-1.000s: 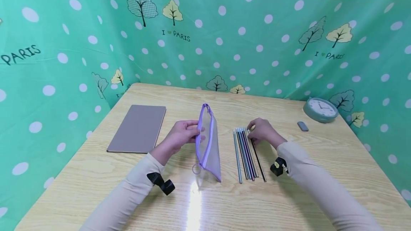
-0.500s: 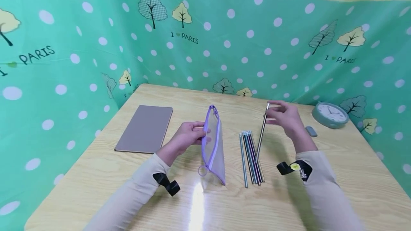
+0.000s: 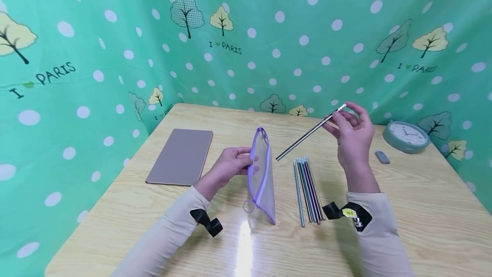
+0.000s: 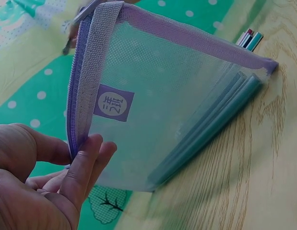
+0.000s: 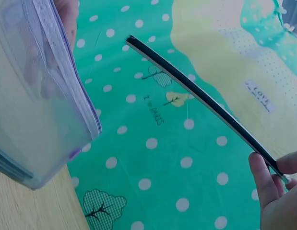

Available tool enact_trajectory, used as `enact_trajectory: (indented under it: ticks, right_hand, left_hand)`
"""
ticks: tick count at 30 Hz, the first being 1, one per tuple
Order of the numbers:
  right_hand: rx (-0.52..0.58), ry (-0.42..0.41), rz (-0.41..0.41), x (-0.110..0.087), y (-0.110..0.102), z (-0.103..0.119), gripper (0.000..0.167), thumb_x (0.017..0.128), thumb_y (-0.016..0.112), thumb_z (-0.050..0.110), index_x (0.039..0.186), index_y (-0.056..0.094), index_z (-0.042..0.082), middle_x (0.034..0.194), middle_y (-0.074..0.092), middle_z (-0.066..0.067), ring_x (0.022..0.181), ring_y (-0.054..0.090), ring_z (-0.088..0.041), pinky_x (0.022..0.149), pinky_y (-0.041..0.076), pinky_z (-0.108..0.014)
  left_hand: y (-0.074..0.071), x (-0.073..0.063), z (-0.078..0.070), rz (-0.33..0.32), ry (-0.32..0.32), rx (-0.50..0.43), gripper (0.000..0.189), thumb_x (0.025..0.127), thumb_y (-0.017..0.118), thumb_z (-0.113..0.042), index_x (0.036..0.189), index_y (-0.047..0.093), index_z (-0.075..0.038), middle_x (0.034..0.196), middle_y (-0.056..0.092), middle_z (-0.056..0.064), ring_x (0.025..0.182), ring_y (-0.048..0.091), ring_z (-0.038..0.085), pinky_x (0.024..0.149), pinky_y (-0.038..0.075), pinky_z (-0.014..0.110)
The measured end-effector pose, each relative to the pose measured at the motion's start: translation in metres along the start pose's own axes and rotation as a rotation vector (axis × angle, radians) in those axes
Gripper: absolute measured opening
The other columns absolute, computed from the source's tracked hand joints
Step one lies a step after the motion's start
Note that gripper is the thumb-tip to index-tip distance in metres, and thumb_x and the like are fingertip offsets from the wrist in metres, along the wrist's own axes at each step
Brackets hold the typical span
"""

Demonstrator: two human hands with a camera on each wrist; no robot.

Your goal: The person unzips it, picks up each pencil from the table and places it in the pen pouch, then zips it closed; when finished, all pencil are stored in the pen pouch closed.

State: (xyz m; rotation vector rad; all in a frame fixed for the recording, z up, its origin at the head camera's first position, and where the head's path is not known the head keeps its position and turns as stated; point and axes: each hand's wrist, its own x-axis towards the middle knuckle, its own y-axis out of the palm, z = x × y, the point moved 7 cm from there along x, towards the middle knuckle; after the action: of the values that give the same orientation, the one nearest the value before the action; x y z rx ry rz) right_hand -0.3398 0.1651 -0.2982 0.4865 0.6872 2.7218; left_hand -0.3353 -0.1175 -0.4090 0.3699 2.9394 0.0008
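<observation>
Currently I have one pencil (image 3: 305, 137) slanting midair right of the pouch (image 3: 268, 192), pinched near its white end by the right hand (image 3: 355, 140); the left hand (image 3: 229, 165) grips the gaping pouch. Probably a loading step: I'd next steer the tip leftward into the pouch's mouth.

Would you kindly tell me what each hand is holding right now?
Left hand: holding the mesh zip pouch by its rim.
Right hand: holding one striped pencil.

The pouch (image 4: 158, 108) is showing fine mesh, the pencil (image 5: 196, 92) is looking smooth! The wood-grain table (image 3: 284, 251) is shining glossily.
</observation>
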Motion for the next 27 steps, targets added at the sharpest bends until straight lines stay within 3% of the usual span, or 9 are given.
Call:
enact_trajectory:
  ticks: [4,7,13,27]
  right_hand:
    - [0.027,-0.045,-0.021,-0.005,0.004,0.002,0.030,0.095,0.062,-0.014,0.120,0.061,0.003,0.095,0.058,-0.012,0.077,0.072,-0.020,0.069,0.066,-0.028]
    - [-0.011,-0.073,-0.001,-0.011,0.012,-0.001,0.031,0.095,0.061,-0.015,0.120,0.062,0.003,0.097,0.060,-0.011,0.079,0.072,-0.019,0.071,0.066,-0.029]
    - [-0.082,-0.131,0.107,-0.027,0.034,-0.014,0.036,0.094,0.059,-0.019,0.118,0.065,0.008,0.098,0.066,-0.008,0.080,0.073,-0.015,0.071,0.066,-0.030]
    - [-0.247,-0.208,0.371,-0.052,0.063,-0.026,0.036,0.090,0.063,-0.020,0.125,0.064,-0.010,0.096,0.069,-0.001,0.080,0.072,-0.010,0.067,0.066,-0.029]
  left_hand:
    - [0.002,0.001,0.000,0.008,0.012,0.002,0.044,0.100,0.061,0.001,0.142,0.051,0.013,0.123,0.069,0.030,0.080,0.075,0.013,0.084,0.065,0.033]
    - [0.002,0.000,0.000,0.011,0.012,0.000,0.044,0.100,0.061,0.001,0.142,0.051,0.013,0.121,0.070,0.029,0.079,0.075,0.012,0.084,0.065,0.034]
    - [0.000,0.000,0.001,0.001,0.020,0.009,0.044,0.101,0.059,0.001,0.142,0.052,0.012,0.119,0.071,0.028,0.083,0.077,0.017,0.084,0.065,0.034]
    - [0.001,0.001,0.000,-0.030,0.008,0.024,0.042,0.102,0.058,0.002,0.142,0.053,0.011,0.124,0.070,0.027,0.081,0.075,0.013,0.084,0.065,0.032]
